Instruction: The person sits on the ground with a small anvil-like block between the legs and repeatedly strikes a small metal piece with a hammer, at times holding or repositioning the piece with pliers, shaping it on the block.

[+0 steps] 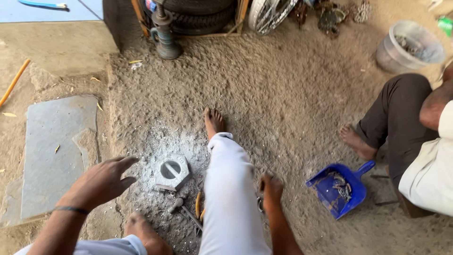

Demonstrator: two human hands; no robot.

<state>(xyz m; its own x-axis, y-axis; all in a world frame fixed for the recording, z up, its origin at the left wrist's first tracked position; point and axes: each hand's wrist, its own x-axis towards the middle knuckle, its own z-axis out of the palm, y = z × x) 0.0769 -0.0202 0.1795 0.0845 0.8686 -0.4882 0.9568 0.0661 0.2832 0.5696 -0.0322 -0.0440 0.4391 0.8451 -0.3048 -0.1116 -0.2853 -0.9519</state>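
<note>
Seen from above, a person sits on rough sandy ground with one white-trousered leg [230, 189] stretched forward, its bare foot pointing far. The left hand [101, 182] hovers open, fingers loosely spread, near the left of a grey hexagonal metal block [172, 172] with a round hole, which lies in a patch of pale dust just left of the leg. The right hand [270, 189] is curled closed on the ground to the right of the leg, beside a small metal piece [259, 204]; whether it grips this cannot be told. A hammer [181, 208] lies near the block. To the right sit a blue dustpan [337, 186] and another seated person [415, 137].
</note>
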